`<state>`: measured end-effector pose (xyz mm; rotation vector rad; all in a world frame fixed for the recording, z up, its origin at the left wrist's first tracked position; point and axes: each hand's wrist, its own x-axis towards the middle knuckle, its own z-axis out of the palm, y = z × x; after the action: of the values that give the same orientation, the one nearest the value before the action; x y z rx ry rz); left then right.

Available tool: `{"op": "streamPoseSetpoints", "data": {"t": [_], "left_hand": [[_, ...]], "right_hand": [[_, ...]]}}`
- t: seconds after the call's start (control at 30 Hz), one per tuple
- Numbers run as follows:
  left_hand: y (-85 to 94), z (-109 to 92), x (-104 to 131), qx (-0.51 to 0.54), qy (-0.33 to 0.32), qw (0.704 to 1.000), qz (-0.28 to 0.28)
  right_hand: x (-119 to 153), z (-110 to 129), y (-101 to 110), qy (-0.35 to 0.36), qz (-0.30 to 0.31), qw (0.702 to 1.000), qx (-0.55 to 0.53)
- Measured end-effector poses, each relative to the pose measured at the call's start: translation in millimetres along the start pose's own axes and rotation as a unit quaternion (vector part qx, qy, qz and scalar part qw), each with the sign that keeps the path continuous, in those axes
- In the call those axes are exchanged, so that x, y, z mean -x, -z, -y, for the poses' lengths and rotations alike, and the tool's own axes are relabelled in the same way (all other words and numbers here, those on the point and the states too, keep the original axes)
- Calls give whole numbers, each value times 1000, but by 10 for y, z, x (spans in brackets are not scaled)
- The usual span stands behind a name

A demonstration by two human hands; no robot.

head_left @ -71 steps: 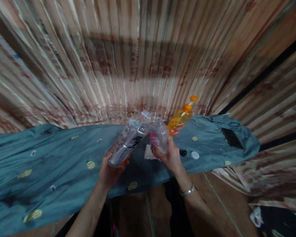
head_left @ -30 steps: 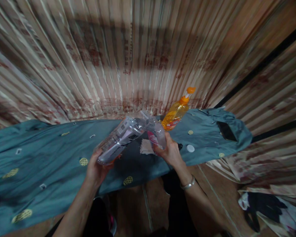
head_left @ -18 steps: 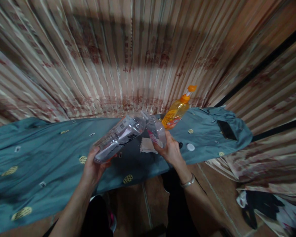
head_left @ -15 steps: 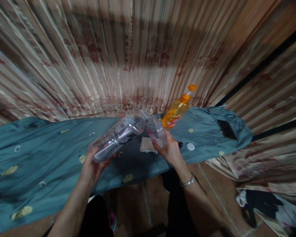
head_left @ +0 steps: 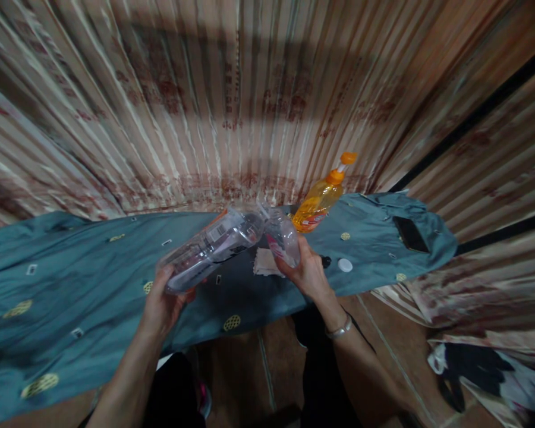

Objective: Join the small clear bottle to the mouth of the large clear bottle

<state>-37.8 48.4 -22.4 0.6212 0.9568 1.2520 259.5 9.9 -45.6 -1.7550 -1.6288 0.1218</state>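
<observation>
Teal-covered, the worktop [head_left: 93,255] spans the view from 9 o'clock to 3 o'clock, the middle of the view being the dial's centre. At 8 o'clock the left hand [head_left: 161,304] has its grip wrapped round the base of a large clear plastic bottle [head_left: 209,249], silver-labelled, slanting with its neck towards 2 o'clock. Near 6 o'clock a beige cloth [head_left: 264,264] lies flat. Beside it a smaller clear bottle [head_left: 288,238] with a pink label leans its neck towards 11 o'clock; the right hand [head_left: 308,274], at 5 o'clock, has its grip closed round its lower body. The two mouths meet or nearly so; whether liquid runs is too blurred to tell. At 3 o'clock is a dish-soap pump bottle [head_left: 317,205]; at 4 o'clock, a black cap [head_left: 326,262], partly hidden, and a white disc [head_left: 345,265]; farther out, just past 3 o'clock, a phone [head_left: 410,233].

The step in hand looks like mouth-to-mouth pouring, which would call for steady, aligned necks. Count: three bottles, one cloth, one cap, one disc, one phone.
</observation>
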Motion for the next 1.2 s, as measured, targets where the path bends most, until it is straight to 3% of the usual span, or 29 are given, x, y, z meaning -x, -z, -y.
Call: {"op": "streamPoseSetpoints", "data": {"t": [0.23, 0.53, 0.9, 1.2], "left_hand": [[73, 33, -10, 7, -7, 1000, -8], [19, -6, 34, 4, -24, 1000, -15], [54, -60, -8, 20, -59, 998, 8], [13, -208, -93, 6, -102, 995, 22]], "right_hand": [[-1, -33, -42, -16, -5, 999, -47], [4, -87, -84, -32, 13, 995, -89], [11, -79, -26, -27, 29, 986, -162], [17, -53, -25, -1, 4, 992, -128]]}}
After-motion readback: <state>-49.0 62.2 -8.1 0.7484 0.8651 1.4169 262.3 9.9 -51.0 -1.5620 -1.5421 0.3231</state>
